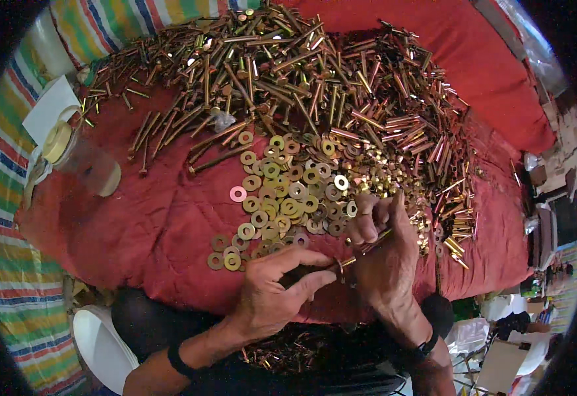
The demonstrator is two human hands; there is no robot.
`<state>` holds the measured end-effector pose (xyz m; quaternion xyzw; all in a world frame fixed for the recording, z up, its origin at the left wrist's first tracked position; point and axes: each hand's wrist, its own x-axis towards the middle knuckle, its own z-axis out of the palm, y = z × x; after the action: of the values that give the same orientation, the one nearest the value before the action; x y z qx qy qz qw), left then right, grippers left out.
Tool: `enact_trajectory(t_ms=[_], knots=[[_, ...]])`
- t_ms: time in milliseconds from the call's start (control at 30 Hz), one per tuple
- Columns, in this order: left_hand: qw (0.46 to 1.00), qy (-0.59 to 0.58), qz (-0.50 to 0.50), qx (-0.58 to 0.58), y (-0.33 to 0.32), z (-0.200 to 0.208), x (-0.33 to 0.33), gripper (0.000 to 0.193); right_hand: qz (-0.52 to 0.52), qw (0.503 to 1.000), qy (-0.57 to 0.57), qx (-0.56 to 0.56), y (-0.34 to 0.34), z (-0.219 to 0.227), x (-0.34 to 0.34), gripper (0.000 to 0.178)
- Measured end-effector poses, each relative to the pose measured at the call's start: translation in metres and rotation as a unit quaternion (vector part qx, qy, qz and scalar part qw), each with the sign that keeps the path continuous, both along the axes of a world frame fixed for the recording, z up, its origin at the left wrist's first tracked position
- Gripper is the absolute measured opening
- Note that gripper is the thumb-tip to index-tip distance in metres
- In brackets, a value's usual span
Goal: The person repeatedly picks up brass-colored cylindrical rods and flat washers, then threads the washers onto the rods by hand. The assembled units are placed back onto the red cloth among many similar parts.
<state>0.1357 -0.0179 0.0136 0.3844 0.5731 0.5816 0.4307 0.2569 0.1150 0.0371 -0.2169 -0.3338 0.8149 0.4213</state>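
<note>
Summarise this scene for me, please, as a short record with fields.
Left hand: fingertips at a washer; firmness of grip unclear
Right hand: holding a bolt
Centre: loose washers
Right of centre: small brass-coloured pieces
Far side: heap of bolts
Left side: clear jar, pale lid
Surface: red cloth

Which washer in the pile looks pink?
The washer poking out at the left side of the washer pile, about midway up. Its pinkish face sets it apart; those around it look gold, brownish or silvery.
</note>
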Motion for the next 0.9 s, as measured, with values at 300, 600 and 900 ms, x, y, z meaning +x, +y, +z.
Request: enact_trajectory(t_ms=[300,600,900], knots=[[0.996,-0.08,0.034,0.009,0.003,0.008,-0.009,0.013,0.04,0.958,-0.284,-0.005,-0.013,0.01,0.0,0.033],[0.977,-0.203,0.062,-0.019,0.001,0.008,-0.017,0.023,-0.041,0.885,-0.387,0.254,-0.022,0.005,0.01,0.045],[0.955,-0.28,-0.054,-0.087,0.007,0.008,-0.029,0.035,0.08,0.703,-0.401,0.582,-0.006,0.01,0.026,0.03]])
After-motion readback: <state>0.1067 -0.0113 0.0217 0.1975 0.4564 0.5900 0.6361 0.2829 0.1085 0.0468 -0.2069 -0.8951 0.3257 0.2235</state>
